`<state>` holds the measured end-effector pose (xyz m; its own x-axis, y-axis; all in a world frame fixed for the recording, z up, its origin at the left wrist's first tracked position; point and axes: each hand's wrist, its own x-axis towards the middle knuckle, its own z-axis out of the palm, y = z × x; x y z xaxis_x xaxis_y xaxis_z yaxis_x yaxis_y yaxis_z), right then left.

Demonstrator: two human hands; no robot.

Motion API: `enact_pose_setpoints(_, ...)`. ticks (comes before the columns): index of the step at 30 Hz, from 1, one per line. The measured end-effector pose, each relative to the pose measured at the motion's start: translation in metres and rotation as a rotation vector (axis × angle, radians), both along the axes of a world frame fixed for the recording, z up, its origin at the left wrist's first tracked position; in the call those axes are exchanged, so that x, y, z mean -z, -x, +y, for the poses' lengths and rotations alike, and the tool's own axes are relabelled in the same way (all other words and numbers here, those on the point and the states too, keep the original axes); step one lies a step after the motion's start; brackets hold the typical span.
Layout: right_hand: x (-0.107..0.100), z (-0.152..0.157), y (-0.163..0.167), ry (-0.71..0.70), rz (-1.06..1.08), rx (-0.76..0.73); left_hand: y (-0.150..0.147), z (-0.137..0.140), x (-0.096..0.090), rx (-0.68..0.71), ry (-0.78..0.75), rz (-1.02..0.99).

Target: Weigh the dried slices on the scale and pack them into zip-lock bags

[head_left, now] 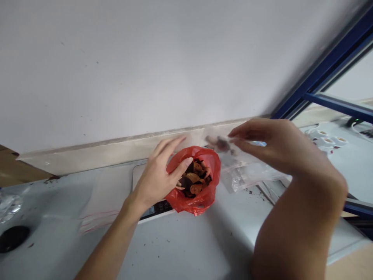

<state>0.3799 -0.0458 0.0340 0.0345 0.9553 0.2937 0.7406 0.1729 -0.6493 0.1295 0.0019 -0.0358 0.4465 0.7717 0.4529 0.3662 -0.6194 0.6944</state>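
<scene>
A red plastic bag stands with its mouth spread, and dried brown and orange slices show inside. My left hand is at the bag's left side, fingers stretched and apart, the thumb reaching over the rim. Beyond the bag to the right, my right hand pinches a small clear plastic bag with blurred dark and pale pieces in it. Partly hidden under my left hand and the red bag is a kitchen scale; its lit display is only partly legible.
Clear zip bags with red strips lie left of the scale, more plastic bags to the right. A black round lid is at far left. White rolls stand beyond a blue frame. The wall bounds the back.
</scene>
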Motion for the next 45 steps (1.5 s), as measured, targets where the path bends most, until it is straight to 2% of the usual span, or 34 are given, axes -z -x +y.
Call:
enact_pose_setpoints(2,-0.004,-0.002,0.019,-0.043,-0.052,-0.176,0.001,0.0,-0.003,0.014,0.011,-0.089)
enact_pose_setpoints(4,-0.005,0.001,0.035,-0.059,-0.047,-0.286,0.004,0.0,-0.007,0.05,0.074,-0.155)
enact_pose_setpoints(7,-0.001,0.01,0.046,-0.064,0.046,-0.273,0.012,0.003,-0.014,-0.026,0.176,-0.283)
enact_pose_setpoints(10,0.007,0.02,0.044,0.061,0.083,-0.242,0.025,0.01,-0.018,-0.16,0.211,-0.391)
enact_pose_setpoints(14,0.016,0.032,0.042,0.261,0.246,-0.396,0.04,0.02,-0.018,-0.235,0.245,-0.402)
enact_pose_setpoints(17,0.022,0.038,0.048,0.34,0.291,-0.451,0.048,0.026,-0.013,-0.265,0.255,-0.416)
enact_pose_setpoints(20,0.027,0.043,0.055,0.36,0.276,-0.461,0.055,0.032,-0.008,-0.258,0.266,-0.384)
enact_pose_setpoints(22,0.031,0.046,0.059,0.346,0.261,-0.458,0.06,0.036,-0.006,-0.321,0.223,-0.311)
enact_pose_setpoints(25,0.035,0.05,0.065,0.32,0.221,-0.431,0.063,0.038,-0.006,-0.497,0.008,-0.174)
enact_pose_setpoints(26,0.037,0.052,0.067,0.311,0.205,-0.421,0.063,0.037,-0.007,-0.502,-0.036,-0.125)
enact_pose_setpoints(28,0.039,0.054,0.072,0.303,0.186,-0.412,0.06,0.032,-0.011,-0.355,0.014,-0.01)
enact_pose_setpoints(31,0.04,0.054,0.081,0.307,0.2,-0.42,0.054,0.022,-0.017,0.003,0.256,0.138)
enact_pose_setpoints(33,0.039,0.052,0.086,0.315,0.22,-0.428,0.05,0.017,-0.02,0.112,0.329,0.153)
enact_pose_setpoints(37,0.041,0.05,0.095,0.293,0.236,-0.438,0.05,0.015,-0.023,0.162,0.364,0.103)
enact_pose_setpoints(41,0.044,0.05,0.103,0.256,0.249,-0.491,0.056,0.018,-0.025,0.204,0.357,0.146)
enact_pose_setpoints(45,0.043,0.048,0.107,0.261,0.184,-0.49,0.058,0.019,-0.028,0.098,0.325,0.203)
